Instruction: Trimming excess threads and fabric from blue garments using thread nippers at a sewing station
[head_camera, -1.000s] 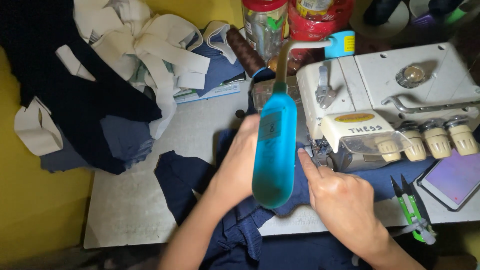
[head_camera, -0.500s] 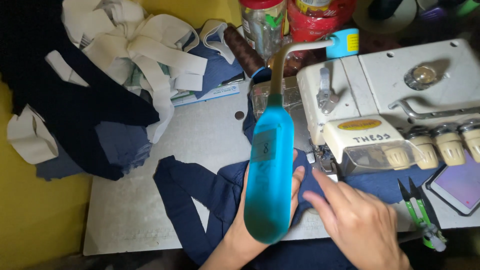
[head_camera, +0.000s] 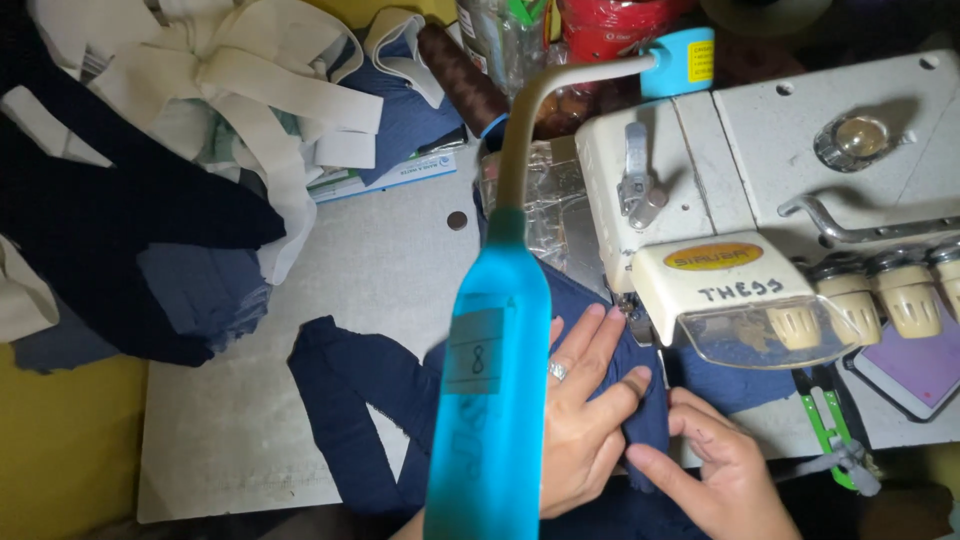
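Dark blue fabric (head_camera: 350, 400) lies across the grey table in front of a white sewing machine (head_camera: 760, 200). My left hand (head_camera: 580, 420), with a ring on one finger, lies flat on the fabric just left of the machine's needle area, fingers spread. My right hand (head_camera: 715, 470) pinches a fold of the same fabric just below the machine's clear guard. A turquoise lamp head (head_camera: 490, 400) on a bent neck hangs in front of the camera and hides part of my left hand and forearm.
A pile of dark cloth and white elastic bands (head_camera: 200, 110) fills the table's back left. Green thread snips (head_camera: 830, 430) and a phone (head_camera: 915, 365) lie at the right edge. A brown thread cone (head_camera: 460, 75) and jars stand behind the machine.
Both hands have drawn back toward me and lower in view. The blue fabric has spread further left over the table, and my left hand now lies flat on it.
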